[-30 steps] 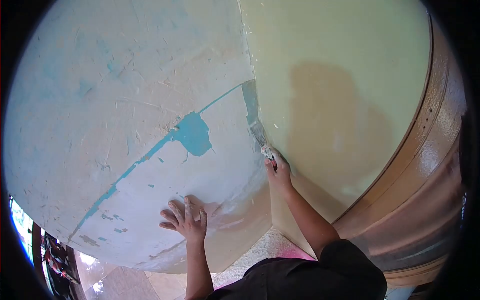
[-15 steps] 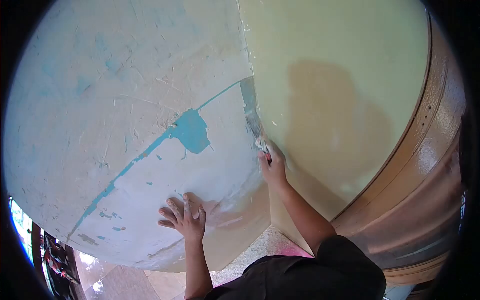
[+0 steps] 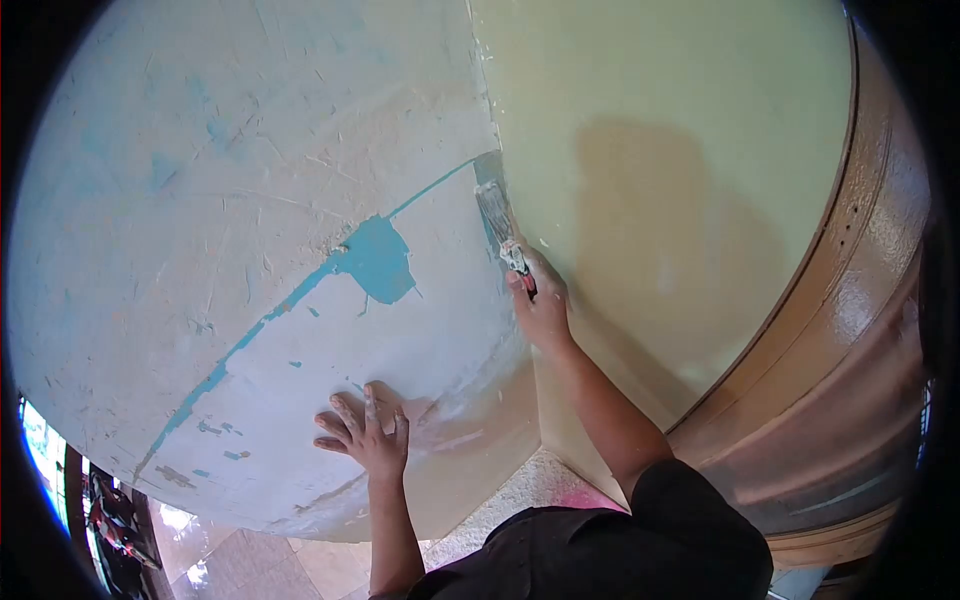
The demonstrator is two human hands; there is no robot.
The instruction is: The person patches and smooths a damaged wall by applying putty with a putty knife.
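Note:
My right hand (image 3: 542, 305) is closed around the handle of a putty knife (image 3: 497, 215), whose blade lies against the wall close to the corner. White paste coats the tool near its neck. Around the blade shows a grey-blue strip (image 3: 487, 165) of wall. My left hand (image 3: 368, 430) rests flat on the whitish wall (image 3: 330, 390) with its fingers spread and smudged white. Above that hand a turquoise patch (image 3: 380, 262) shows, joined to a slanting turquoise line across the wall.
A pale green wall (image 3: 670, 80) meets the whitish one at the corner, with my shadow on it. At the far right stands a brown wooden surface (image 3: 820, 330). White-speckled floor (image 3: 500, 495) lies below the corner, and tiled floor (image 3: 250, 565) at lower left.
The putty knife in my right hand has moved up along the corner, and its blade now covers part of the grey-blue strip. My left hand stays in place.

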